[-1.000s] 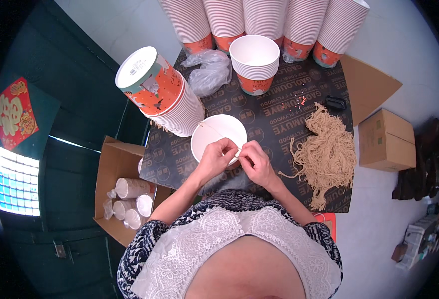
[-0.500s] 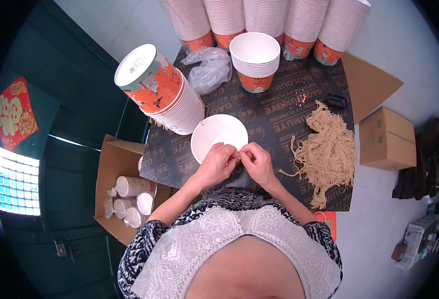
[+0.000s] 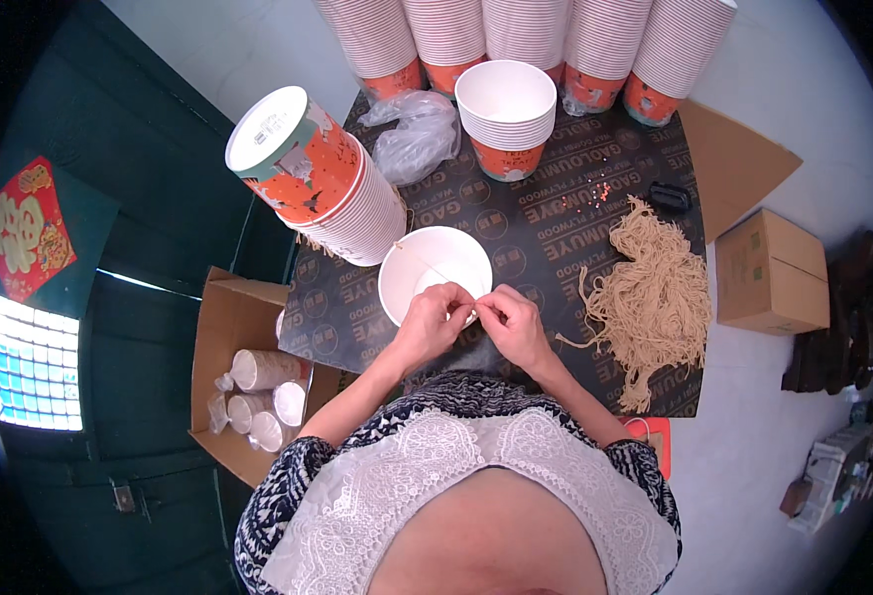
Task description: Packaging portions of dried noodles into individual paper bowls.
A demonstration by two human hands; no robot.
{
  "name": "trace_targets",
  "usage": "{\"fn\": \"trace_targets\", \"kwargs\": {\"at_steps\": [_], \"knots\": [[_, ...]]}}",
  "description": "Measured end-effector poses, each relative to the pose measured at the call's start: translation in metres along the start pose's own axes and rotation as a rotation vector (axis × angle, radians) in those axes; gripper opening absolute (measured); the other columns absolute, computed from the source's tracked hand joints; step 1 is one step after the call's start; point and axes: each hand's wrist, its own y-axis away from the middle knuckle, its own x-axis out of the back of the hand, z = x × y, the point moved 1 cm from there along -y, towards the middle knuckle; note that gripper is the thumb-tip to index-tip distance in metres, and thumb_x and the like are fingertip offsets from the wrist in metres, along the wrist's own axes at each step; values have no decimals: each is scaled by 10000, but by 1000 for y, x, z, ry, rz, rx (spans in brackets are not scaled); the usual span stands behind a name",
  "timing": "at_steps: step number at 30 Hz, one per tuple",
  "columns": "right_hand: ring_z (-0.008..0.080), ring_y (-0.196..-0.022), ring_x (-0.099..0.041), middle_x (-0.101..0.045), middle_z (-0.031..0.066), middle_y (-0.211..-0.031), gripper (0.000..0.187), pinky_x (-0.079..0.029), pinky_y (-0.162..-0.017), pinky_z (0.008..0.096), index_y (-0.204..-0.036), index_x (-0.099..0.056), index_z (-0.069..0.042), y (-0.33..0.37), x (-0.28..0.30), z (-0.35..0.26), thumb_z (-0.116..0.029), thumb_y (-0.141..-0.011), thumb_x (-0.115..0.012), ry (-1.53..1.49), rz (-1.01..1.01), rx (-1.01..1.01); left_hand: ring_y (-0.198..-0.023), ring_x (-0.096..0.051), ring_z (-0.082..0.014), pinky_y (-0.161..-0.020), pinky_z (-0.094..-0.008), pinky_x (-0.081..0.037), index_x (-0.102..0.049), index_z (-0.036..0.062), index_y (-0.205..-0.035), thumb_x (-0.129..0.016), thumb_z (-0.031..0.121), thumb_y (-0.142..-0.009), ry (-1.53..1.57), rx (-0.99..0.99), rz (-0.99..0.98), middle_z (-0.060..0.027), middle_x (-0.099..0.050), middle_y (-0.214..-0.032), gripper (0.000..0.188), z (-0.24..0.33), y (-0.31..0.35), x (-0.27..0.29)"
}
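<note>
A white paper bucket [image 3: 461, 250] stands mouth up at the table's near edge. A thin tan string [image 3: 427, 264] runs from its far left rim across the opening toward my fingers. At the bucket's near right rim, my left hand [image 3: 435, 325] pinches the string with thumb and forefinger, reaching over the opening. Close against it, my right hand [image 3: 514, 329] is pinched too, fingertips nearly touching the left's. The bit between the fingertips is too small to see clearly. A loose heap of tan strings [image 3: 650, 297] lies to the right.
A tall upside-down stack of orange-printed buckets [image 3: 332, 188] leans at left. Behind stand a shorter upright stack [image 3: 508, 119], a crumpled clear bag [image 3: 412, 139] and several tall stacks [image 3: 595, 50]. A small black object [image 3: 670, 196] lies right; an open carton [image 3: 220, 347] sits below left.
My hands stay at the near right rim, with fingers slightly shifted. The string across the opening now shows as a straight line. Nothing else has visibly moved.
</note>
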Motion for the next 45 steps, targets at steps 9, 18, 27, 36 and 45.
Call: {"fn": "trace_targets", "kwargs": {"at_steps": [9, 18, 27, 36, 45], "knots": [[84, -594, -510, -552, 45, -733, 42, -387, -523, 236, -841, -644, 23, 0, -2, 6, 15, -801, -634, -92, 9, -70, -664, -590, -115, -586, -266, -474, -627, -18, -866, -629, 14, -838, 9, -54, 49, -75, -649, -740, 43, -10, -3, -7], [53, -628, -498, -576, 14, -719, 41, -381, -545, 220, -824, -639, 25, 0, 0, 11, -14, -823, -627, -194, -21, -143, -734, -598, -131, -635, -279, -484, -593, -10, -880, -633, -14, -827, 32, -98, 28, -66, -635, -777, 66, -11, -3, -8], [25, -612, -486, -590, -17, -667, 55, -377, -529, 213, -811, -645, 23, -1, 1, 12, -26, -830, -628, -238, -40, -239, -755, -651, -262, -942, -442, -464, -581, 13, -886, -677, 6, -794, -115, -292, 49, -109, -651, -799, 133, -11, 1, -8], [23, -631, -493, -601, -17, -682, 58, -389, -541, 211, -818, -640, 23, 0, 2, 16, -30, -836, -627, -222, -71, -264, -715, -619, -321, -977, -500, -421, -555, 25, -830, -647, 0, -777, -236, -489, 143, -128, -600, -703, 109, -12, 0, -14], [305, -672, -565, -549, 139, -753, 74, -445, -600, 375, -801, -560, 2, -9, 6, 12, -50, -843, -590, 60, 139, -11, -786, -585, -301, -1035, -512, -342, -531, 30, -831, -593, -29, -772, -270, -477, 9, -107, -548, -757, 104, -5, 7, -8]]}}
